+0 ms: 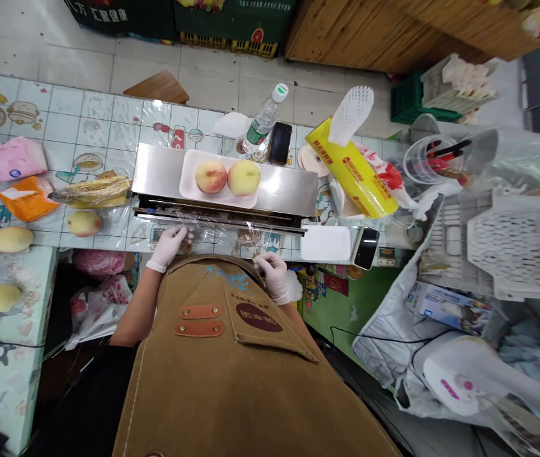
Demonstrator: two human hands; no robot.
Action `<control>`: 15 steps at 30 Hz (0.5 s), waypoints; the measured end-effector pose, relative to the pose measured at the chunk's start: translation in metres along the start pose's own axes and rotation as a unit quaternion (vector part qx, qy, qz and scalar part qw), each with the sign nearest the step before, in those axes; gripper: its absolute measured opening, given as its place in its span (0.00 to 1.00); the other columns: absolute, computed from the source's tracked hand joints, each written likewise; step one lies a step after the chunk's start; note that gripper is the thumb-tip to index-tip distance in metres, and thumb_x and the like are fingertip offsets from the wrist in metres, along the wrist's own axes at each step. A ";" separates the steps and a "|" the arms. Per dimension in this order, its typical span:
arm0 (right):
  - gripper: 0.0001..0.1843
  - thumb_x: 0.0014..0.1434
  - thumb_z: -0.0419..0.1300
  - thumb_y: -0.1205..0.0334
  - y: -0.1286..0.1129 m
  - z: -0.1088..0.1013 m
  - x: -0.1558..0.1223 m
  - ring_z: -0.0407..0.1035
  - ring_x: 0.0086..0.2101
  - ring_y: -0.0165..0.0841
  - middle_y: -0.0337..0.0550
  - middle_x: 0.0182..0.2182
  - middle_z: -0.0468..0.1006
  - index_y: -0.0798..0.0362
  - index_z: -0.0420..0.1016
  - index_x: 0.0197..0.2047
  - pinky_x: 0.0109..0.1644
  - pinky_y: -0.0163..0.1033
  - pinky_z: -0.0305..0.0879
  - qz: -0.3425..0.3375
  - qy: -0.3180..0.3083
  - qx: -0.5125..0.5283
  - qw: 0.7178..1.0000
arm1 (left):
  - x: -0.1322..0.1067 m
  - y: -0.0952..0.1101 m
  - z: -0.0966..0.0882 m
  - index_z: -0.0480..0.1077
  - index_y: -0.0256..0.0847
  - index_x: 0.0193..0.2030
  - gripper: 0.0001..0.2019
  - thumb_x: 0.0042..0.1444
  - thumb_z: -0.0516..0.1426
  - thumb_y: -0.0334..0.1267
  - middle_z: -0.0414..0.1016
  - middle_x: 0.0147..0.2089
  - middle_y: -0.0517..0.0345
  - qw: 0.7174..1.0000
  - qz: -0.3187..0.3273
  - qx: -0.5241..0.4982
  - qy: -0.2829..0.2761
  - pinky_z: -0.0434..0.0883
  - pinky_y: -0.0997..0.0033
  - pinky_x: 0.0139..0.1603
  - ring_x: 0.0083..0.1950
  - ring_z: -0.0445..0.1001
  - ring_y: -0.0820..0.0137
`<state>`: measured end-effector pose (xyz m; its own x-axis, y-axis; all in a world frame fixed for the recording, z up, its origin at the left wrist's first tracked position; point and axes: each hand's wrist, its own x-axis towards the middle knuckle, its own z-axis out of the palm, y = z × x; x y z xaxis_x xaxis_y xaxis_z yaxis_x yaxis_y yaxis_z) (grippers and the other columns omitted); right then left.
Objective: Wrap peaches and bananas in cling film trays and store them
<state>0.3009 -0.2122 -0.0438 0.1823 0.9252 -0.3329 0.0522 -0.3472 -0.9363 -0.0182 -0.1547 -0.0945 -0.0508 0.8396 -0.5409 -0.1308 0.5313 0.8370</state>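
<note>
Nearest the camera, a brown apron (232, 368) covers the person's front. Both hands are in white gloves and sit at the near edge of the counter (84, 127). The left hand (169, 246) has its fingers curled down and gripping the near edge of a sheet of clear film (222, 233). The right hand (274, 274) is lower, close against the apron, with its fingers bent shut; whether any film lies between them cannot be told. The film is stretched flat across the front of the wrapping machine (289, 184), between the two hands and just beyond them. A white tray (188, 188) rests on the machine's steel top and holds two peaches side by side, touching: the left peach (211, 176) and the right peach (244, 177). The tray is uncovered and lies beyond the film. To the left of the machine, a loose peach (84, 223) lies on the counter just in front of a wrapped bunch of bananas (93, 190). To the right, an empty white tray (324, 243) lies beside a phone (366, 248). A yellow box (351, 168) lies tilted further right. Behind the machine, a plastic bottle (264, 120) stands next to a second phone (280, 143).
</note>
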 end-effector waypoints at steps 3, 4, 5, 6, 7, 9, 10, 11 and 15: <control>0.12 0.52 0.67 0.59 0.002 -0.011 -0.004 0.65 0.25 0.31 0.34 0.20 0.72 0.49 0.71 0.21 0.36 0.39 0.64 0.016 0.011 0.013 1.000 | 0.007 -0.002 -0.002 0.80 0.37 0.42 0.21 0.55 0.72 0.54 0.87 0.42 0.45 0.993 -0.044 -0.091 -0.067 0.78 0.61 0.51 0.41 0.84 0.62; 0.12 0.52 0.67 0.60 0.004 -0.015 -0.004 0.64 0.25 0.31 0.34 0.20 0.71 0.49 0.70 0.21 0.35 0.39 0.63 0.016 0.015 0.018 1.000 | 0.008 -0.002 -0.003 0.80 0.36 0.44 0.21 0.55 0.73 0.53 0.87 0.45 0.42 0.987 -0.055 -0.117 -0.096 0.78 0.59 0.54 0.44 0.85 0.60; 0.12 0.51 0.66 0.61 0.006 -0.018 -0.003 0.63 0.25 0.31 0.34 0.20 0.70 0.49 0.69 0.21 0.34 0.39 0.62 0.015 0.018 0.024 0.999 | 0.007 -0.002 -0.004 0.81 0.36 0.46 0.22 0.55 0.73 0.52 0.87 0.49 0.41 0.980 -0.062 -0.139 -0.125 0.78 0.57 0.57 0.48 0.86 0.58; 0.11 0.51 0.65 0.61 0.008 -0.021 -0.002 0.62 0.25 0.31 0.34 0.20 0.69 0.48 0.69 0.21 0.33 0.39 0.60 0.015 0.019 0.032 0.999 | 0.006 -0.001 -0.004 0.81 0.36 0.49 0.22 0.55 0.74 0.51 0.87 0.52 0.39 0.974 -0.066 -0.155 -0.152 0.77 0.56 0.59 0.51 0.86 0.56; 0.11 0.51 0.64 0.62 0.011 -0.024 -0.001 0.61 0.25 0.31 0.34 0.19 0.67 0.48 0.68 0.21 0.32 0.39 0.59 0.015 0.016 0.039 0.999 | 0.004 0.000 -0.004 0.82 0.37 0.52 0.23 0.56 0.74 0.50 0.86 0.55 0.39 0.968 -0.067 -0.167 -0.177 0.77 0.55 0.60 0.54 0.86 0.55; 0.11 0.51 0.63 0.61 0.015 -0.027 0.002 0.59 0.24 0.31 0.33 0.19 0.64 0.48 0.67 0.21 0.31 0.39 0.58 0.013 0.006 0.048 0.999 | 0.000 0.002 -0.002 0.82 0.38 0.56 0.24 0.57 0.73 0.49 0.85 0.59 0.39 0.958 -0.058 -0.183 -0.212 0.76 0.53 0.63 0.59 0.84 0.53; 0.11 0.51 0.62 0.61 0.017 -0.028 0.003 0.58 0.23 0.31 0.33 0.18 0.63 0.47 0.66 0.21 0.31 0.39 0.58 0.011 0.003 0.047 0.999 | -0.003 0.003 -0.001 0.81 0.39 0.57 0.24 0.58 0.73 0.49 0.84 0.61 0.39 0.955 -0.050 -0.190 -0.222 0.76 0.53 0.64 0.61 0.83 0.52; 0.11 0.52 0.62 0.61 0.018 -0.029 0.003 0.58 0.23 0.31 0.33 0.18 0.63 0.47 0.66 0.21 0.30 0.39 0.58 0.009 0.000 0.044 0.999 | -0.005 0.004 0.001 0.81 0.39 0.59 0.24 0.59 0.73 0.48 0.83 0.63 0.39 0.952 -0.043 -0.198 -0.231 0.75 0.53 0.65 0.63 0.82 0.52; 0.11 0.52 0.62 0.60 0.020 -0.029 0.004 0.58 0.23 0.31 0.33 0.18 0.63 0.47 0.65 0.22 0.30 0.39 0.58 0.005 -0.009 0.042 0.999 | -0.009 0.008 0.006 0.80 0.40 0.58 0.22 0.60 0.72 0.46 0.83 0.63 0.41 0.941 -0.035 -0.229 -0.246 0.76 0.54 0.65 0.64 0.82 0.52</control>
<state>0.3311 -0.2203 -0.0604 0.1646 0.9244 -0.3442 -0.0327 -0.3436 -0.9385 -0.0125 -0.1576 -0.0826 0.4243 0.8146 -0.3954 -0.5353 0.5778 0.6161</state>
